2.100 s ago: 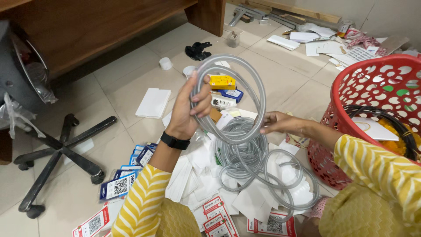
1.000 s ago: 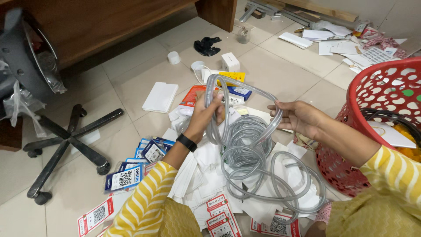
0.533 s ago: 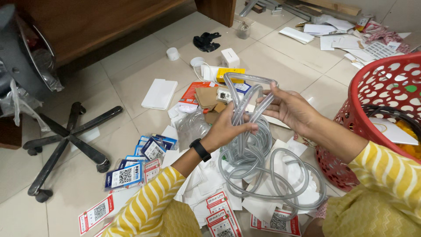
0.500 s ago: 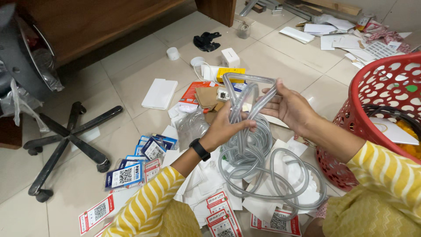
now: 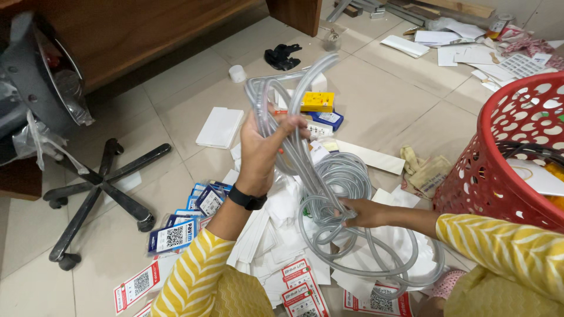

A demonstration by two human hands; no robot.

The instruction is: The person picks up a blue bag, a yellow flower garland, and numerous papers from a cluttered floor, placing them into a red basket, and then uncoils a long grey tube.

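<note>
The pale tiled floor [image 5: 388, 105] carried a scatter of white papers [image 5: 276, 235] and printed cards [image 5: 176, 235] near the middle. A white box [image 5: 219, 127] lay farther left, a red perforated basket [image 5: 505, 170] stood right, and a black chair base [image 5: 100, 188] rested left.

Even, soft indoor light; shadows faint on the tiled floor [image 5: 382, 100]. Slight wide-angle bending at edges; focus mostly sharp throughout.
</note>
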